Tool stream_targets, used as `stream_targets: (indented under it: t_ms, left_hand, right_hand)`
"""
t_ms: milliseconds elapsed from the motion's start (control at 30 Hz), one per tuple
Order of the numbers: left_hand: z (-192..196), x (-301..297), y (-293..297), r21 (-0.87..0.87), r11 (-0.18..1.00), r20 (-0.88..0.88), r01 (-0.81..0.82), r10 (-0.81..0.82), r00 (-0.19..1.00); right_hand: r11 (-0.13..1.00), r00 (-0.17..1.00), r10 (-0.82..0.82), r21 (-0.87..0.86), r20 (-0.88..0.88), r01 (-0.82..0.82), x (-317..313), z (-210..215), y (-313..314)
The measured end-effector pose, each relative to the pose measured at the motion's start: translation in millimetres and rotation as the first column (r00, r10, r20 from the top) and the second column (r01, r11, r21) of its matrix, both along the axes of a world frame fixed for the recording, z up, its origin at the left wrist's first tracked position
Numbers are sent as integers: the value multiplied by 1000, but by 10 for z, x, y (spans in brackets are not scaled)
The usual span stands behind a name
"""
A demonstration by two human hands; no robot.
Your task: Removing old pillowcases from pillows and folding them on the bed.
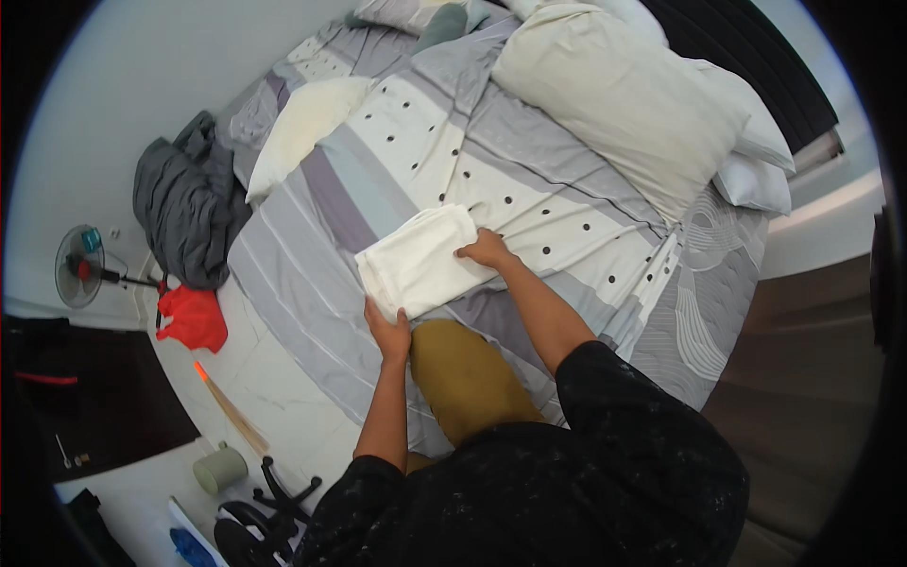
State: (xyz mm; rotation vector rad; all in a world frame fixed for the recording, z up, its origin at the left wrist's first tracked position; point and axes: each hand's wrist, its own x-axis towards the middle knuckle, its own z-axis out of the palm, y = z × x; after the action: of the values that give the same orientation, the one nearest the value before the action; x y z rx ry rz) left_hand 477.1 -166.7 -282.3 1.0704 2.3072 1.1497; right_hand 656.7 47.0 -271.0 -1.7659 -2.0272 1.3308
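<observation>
Folded white cloth (420,260) on bed (298,255), btwn my L hand (386,329), near edge, & R hand (487,249), right edge; can't tell if fingers grip. Prob squaring it up; next move needs even hold, imo.

The bed (710,288), pillows (614,99) and fan (79,270) show a bedroom.

Over the bed (283,265), the cloth (416,260) is flanked by the left hand (387,333) and the right hand (488,249), a pillow (619,104) is placed beyond it to the right, and a fan (80,269) and a broom (227,406) are set left of the bed.
</observation>
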Motion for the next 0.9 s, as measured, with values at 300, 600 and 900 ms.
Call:
stream_targets:
  t_ms: [300,600,900]
  left_hand:
    - [-256,172,-569,49,996,115,-81,75,991]
    - [-350,130,-1537,-3,986,122,170,-168,978]
    - [30,20,-501,-89,995,215,-50,68,974]
  right_hand:
    - [889,822,-198,-451,-535,-80,-32,49,-124]
    - [903,493,-407,-256,-769,346,2354,1131,-593]
    - [233,-9,-907,-520,-420,822,4003,526,-2112]
